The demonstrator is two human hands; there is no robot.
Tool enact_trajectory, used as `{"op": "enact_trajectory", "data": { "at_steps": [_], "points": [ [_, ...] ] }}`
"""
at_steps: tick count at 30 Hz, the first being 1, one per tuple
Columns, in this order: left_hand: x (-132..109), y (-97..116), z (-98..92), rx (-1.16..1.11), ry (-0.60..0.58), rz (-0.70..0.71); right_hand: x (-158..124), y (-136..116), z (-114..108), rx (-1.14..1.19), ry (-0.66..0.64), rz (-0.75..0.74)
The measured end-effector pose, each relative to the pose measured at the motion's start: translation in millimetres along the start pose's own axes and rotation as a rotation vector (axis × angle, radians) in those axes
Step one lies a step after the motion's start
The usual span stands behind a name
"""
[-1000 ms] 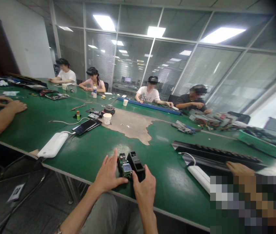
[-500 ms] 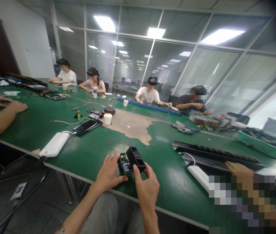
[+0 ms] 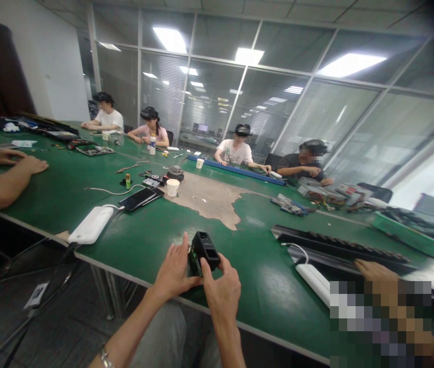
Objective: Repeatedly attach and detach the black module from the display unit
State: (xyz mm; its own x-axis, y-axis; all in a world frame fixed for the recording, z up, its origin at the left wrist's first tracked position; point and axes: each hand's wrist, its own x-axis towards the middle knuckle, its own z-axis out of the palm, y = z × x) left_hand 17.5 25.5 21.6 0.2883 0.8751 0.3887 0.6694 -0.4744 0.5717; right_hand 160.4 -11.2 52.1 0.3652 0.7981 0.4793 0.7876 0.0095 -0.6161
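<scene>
The right hand [image 3: 222, 281] holds a black case [image 3: 205, 248] between thumb and fingers, at the near edge of the green desk [image 3: 274, 291], in the middle of the scene. A circuit board [image 3: 195, 261] shows along the left side of the case, mostly covered by it; whether the two are fully joined cannot be told. The left hand [image 3: 173, 271] is spread wide, thumb and forefinger well apart, just left of the board; contact cannot be confirmed.

Farther left lie a white pack [image 3: 91, 225] with a cable and a dark phone [image 3: 138, 198]. A paper cup [image 3: 172, 187] stands upright beyond the phone. A green basket [image 3: 404, 239] sits at far right.
</scene>
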Motion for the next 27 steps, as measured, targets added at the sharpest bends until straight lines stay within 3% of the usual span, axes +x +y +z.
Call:
{"op": "enact_trajectory", "data": {
  "at_steps": [8,20,27],
  "points": [
    [1.2,-4.2,4.4,0.034,-0.003,0.016,-3.8,0.2,3.4,-0.069,-0.049,-0.049],
    [-0.3,1.7,2.6,0.085,0.017,0.06,-23.6,29.8,14.9,-0.001,-0.059,-0.088],
    [-2.9,10.3,8.7,0.14,0.012,-0.076,-23.0,29.4,18.2,-0.004,-0.014,-0.09]
  ]
}}
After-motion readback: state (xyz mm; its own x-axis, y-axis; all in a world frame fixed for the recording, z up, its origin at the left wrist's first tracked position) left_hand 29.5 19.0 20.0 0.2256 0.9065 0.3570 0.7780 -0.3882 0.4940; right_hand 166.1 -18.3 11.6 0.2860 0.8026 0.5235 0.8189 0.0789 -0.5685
